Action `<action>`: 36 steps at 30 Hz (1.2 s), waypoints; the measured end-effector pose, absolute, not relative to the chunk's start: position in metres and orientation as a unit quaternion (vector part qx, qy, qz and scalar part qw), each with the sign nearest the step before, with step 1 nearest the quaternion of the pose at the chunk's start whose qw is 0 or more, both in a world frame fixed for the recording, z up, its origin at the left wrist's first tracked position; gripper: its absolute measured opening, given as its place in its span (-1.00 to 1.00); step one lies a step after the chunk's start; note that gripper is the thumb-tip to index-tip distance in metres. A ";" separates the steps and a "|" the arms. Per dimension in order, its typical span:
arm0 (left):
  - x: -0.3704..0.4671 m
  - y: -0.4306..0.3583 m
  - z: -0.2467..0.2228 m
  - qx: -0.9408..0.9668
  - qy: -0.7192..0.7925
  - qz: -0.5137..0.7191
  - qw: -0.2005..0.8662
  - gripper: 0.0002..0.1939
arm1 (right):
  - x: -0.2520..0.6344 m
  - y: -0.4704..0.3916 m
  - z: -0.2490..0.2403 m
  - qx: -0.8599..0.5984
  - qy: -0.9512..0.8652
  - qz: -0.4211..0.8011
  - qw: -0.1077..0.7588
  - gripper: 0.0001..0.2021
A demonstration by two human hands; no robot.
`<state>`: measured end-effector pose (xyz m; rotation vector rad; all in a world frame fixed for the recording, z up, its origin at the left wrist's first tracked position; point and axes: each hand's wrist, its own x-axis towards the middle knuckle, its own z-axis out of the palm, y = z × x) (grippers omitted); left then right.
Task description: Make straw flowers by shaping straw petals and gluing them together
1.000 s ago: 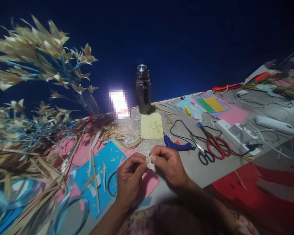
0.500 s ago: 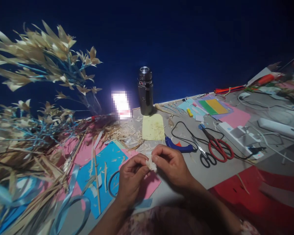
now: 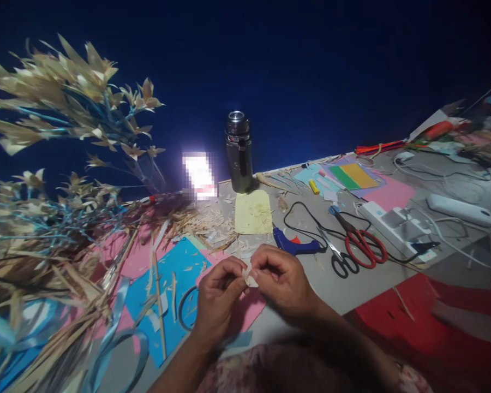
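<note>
Between my two hands is a small pale piece (image 3: 250, 279), off-white and thin like a dried leaf or husk; its exact kind I cannot make out. My left hand (image 3: 221, 286) pinches its left side between thumb and fingers. On the other side, my right hand (image 3: 284, 278) grips it with thumb and forefinger. Just beyond my right hand lies a blue glue gun (image 3: 297, 246) with a black cord. A yellow pad (image 3: 252, 213) strewn with pale scraps sits farther back. Beneath my hands is pink paper (image 3: 249, 311).
Black-handled scissors (image 3: 343, 263) and red-handled scissors (image 3: 364, 248) lie right, beside a white power strip (image 3: 395, 226). A dark flask (image 3: 239, 155) stands at the back. Left are dried flowers (image 3: 118, 103), blue paper (image 3: 169, 295) and light-blue ribbon (image 3: 143, 355). Red material (image 3: 425, 322) lies front right.
The whole view has shifted slightly, with things now a little farther left. Both hands still hold the pale piece, which looks slightly turned between the fingers.
</note>
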<state>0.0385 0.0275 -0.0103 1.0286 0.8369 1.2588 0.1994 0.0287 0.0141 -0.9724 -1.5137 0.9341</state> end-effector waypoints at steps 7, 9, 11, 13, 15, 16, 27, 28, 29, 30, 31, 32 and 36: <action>0.037 0.030 -0.009 0.392 0.375 0.527 0.654 -0.82 | 0.196 0.031 0.013 -0.385 -0.678 0.303 0.548 -0.83; 0.033 0.032 -0.006 0.380 0.362 0.497 0.691 -0.78 | 0.198 0.031 0.013 -0.381 -0.684 0.316 0.536 -0.83; 0.029 0.033 -0.005 0.367 0.342 0.471 0.726 -0.72 | 0.199 0.031 0.013 -0.378 -0.680 0.336 0.531 -0.84; 0.028 0.033 -0.006 0.349 0.332 0.467 0.742 -0.70 | 0.199 0.031 0.011 -0.382 -0.664 0.359 0.533 -0.86; 0.028 0.033 -0.009 0.341 0.336 0.469 0.742 -0.71 | 0.199 0.029 0.010 -0.394 -0.644 0.382 0.534 -0.87; 0.029 0.033 -0.010 0.343 0.340 0.470 0.739 -0.72 | 0.198 0.029 0.010 -0.400 -0.634 0.393 0.532 -0.87; 0.035 0.033 -0.008 0.356 0.334 0.483 0.727 -0.77 | 0.193 0.025 0.009 -0.431 -0.601 0.404 0.539 -0.86; 0.037 0.031 -0.009 0.349 0.332 0.491 0.726 -0.77 | 0.193 0.025 0.009 -0.430 -0.605 0.393 0.542 -0.85; 0.039 0.030 -0.009 0.338 0.331 0.500 0.725 -0.77 | 0.192 0.025 0.008 -0.430 -0.609 0.381 0.547 -0.85; 0.042 0.029 -0.010 0.323 0.330 0.511 0.725 -0.76 | 0.191 0.024 0.007 -0.430 -0.611 0.367 0.554 -0.84; 0.045 0.027 -0.010 0.306 0.328 0.522 0.726 -0.75 | 0.189 0.024 0.006 -0.431 -0.612 0.350 0.563 -0.84; 0.049 0.026 -0.010 0.288 0.324 0.532 0.727 -0.73 | 0.188 0.024 0.005 -0.433 -0.612 0.335 0.570 -0.84; 0.059 0.022 -0.009 0.227 0.319 0.563 0.728 -0.66 | 0.179 0.024 0.001 -0.445 -0.613 0.275 0.592 -0.86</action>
